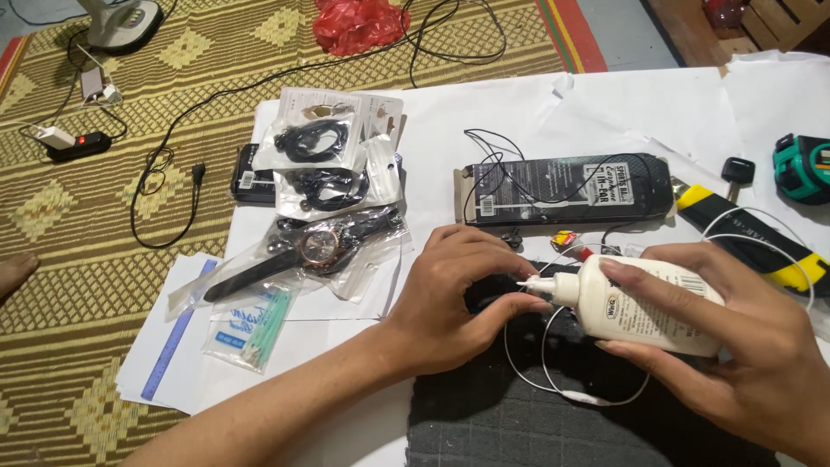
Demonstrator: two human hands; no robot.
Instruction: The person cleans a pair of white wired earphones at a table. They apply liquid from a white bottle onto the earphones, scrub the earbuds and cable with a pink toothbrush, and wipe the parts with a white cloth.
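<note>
1. I see my right hand (735, 346) wrapped around a smooth white plastic glue bottle (644, 303), laid sideways so its nozzle points left.
2. My left hand (462, 298) pinches its fingers narrow at the nozzle tip, over a dark ribbed mat (519, 415).
3. A thin white cable (553, 385) loops beneath.
4. Bagged wristwatch (320, 246) and black earphone box (562, 186) lie on the paper-covered surface (484, 112).
</note>
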